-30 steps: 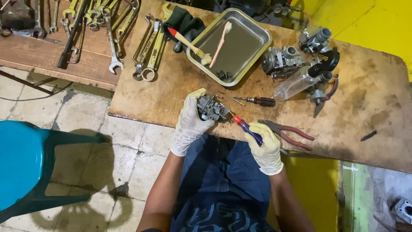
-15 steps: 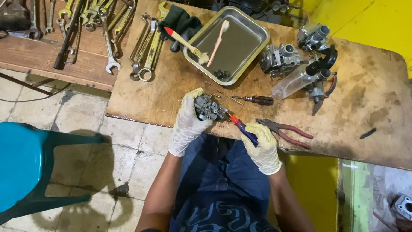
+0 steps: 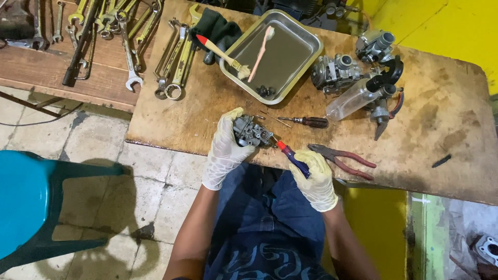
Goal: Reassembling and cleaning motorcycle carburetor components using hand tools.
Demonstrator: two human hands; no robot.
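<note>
A worn brown wooden desk [image 3: 441,129] stands over a tiled floor. At its near edge, the left hand [image 3: 225,148], in a pale glove, has its grip closed around a small grey metal carburettor [image 3: 250,131]. The right hand [image 3: 315,179] has its grip closed on a red-and-blue-handled screwdriver [image 3: 290,155], tip touching the carburettor. Red-handled pliers [image 3: 340,157] lie just beside.
</note>
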